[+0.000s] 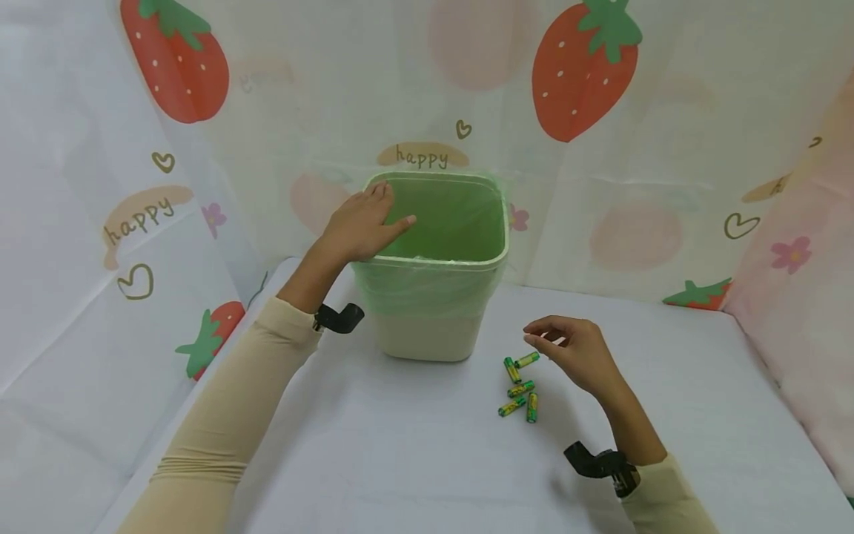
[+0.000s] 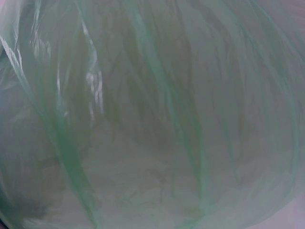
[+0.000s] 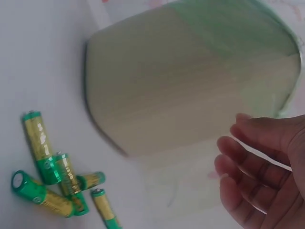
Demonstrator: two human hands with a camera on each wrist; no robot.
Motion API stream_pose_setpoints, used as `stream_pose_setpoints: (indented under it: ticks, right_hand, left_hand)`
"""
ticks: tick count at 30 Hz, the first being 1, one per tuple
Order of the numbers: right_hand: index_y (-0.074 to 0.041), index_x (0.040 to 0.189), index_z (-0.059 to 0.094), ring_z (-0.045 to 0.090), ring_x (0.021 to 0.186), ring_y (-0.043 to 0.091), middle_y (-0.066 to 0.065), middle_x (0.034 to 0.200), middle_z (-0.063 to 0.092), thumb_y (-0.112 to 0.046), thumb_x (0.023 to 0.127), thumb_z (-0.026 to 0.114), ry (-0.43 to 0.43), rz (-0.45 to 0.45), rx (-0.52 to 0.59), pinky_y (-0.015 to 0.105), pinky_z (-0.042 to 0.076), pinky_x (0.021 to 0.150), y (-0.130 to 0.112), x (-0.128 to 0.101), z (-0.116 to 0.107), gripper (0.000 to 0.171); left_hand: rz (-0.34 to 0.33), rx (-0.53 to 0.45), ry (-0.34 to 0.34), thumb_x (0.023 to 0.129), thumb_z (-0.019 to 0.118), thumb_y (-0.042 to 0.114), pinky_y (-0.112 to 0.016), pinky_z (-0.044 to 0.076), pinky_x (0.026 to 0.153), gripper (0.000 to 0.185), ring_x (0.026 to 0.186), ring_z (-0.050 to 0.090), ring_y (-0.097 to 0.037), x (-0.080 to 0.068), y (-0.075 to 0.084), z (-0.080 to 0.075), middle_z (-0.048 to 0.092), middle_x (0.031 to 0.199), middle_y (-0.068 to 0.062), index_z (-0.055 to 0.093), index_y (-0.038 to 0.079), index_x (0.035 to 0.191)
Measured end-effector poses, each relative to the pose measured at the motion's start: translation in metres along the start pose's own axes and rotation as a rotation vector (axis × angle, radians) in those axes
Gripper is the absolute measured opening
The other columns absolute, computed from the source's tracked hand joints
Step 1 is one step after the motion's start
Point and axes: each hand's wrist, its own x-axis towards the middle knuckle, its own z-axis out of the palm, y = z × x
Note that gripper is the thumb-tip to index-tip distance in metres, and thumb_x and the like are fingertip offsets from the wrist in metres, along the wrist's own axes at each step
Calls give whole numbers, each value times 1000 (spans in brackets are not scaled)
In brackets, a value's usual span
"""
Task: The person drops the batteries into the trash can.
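Head view: left hand (image 1: 363, 226) resting flat-fingered on bin (image 1: 434, 297) rim at centre, right hand (image 1: 577, 356) hovering loosely curled, empty, beside batteries (image 1: 520, 386) on surface (image 1: 400, 460), left wrist view: green liner (image 2: 152, 114) filling frame, right wrist view: relaxed fingers (image 3: 243, 167) lower right, batteries (image 3: 57, 181) lower left.

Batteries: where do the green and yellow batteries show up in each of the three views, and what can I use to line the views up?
Head: the batteries lie in a loose cluster on the white table, right of centre, just beside the right hand.
Left wrist: not in view; only green bag plastic fills the picture.
Right wrist: the batteries lie at lower left.
Shared landmark: the bin with its green liner, seen in all three.
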Motion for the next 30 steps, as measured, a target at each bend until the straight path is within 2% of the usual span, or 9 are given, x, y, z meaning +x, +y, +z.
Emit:
stream_pose_setpoints:
  ticks: [15, 20, 26, 30]
  right_hand:
    - [-5, 110, 77, 67, 93, 27, 9, 106, 75, -14, 92, 77, -17, 79, -45, 32, 51, 69, 47, -6, 21, 20]
    - [-5, 112, 77, 66, 96, 32, 15, 108, 73, -10, 91, 77, -19, 121, -64, 36, 49, 72, 57, -9, 25, 22]
    - [-6, 114, 77, 64, 100, 32, 14, 109, 72, -9, 91, 76, -46, 166, -70, 39, 47, 77, 66, -10, 29, 23]
    - [-4, 115, 75, 65, 99, 32, 16, 113, 71, -6, 91, 75, -61, 155, -86, 40, 49, 77, 70, -11, 32, 24]
  left_hand:
    - [-1, -3, -1, 109, 33, 55, -45, 3, 126, 84, 156, 1, -33, 0, -1, -1, 0, 168, -22, 4, -5, 160]
    - [0, -2, -4, 109, 32, 54, -44, 3, 126, 84, 156, 1, -32, -2, 0, -2, -1, 168, -21, 4, -5, 160]
    - [-2, -7, -4, 109, 33, 54, -44, 4, 126, 83, 156, 1, -33, -4, 2, -4, 0, 168, -22, 4, -6, 160]
    - [-3, -6, -9, 109, 33, 54, -44, 3, 126, 84, 156, 0, -32, -5, 2, -3, -1, 168, -21, 4, -5, 160]
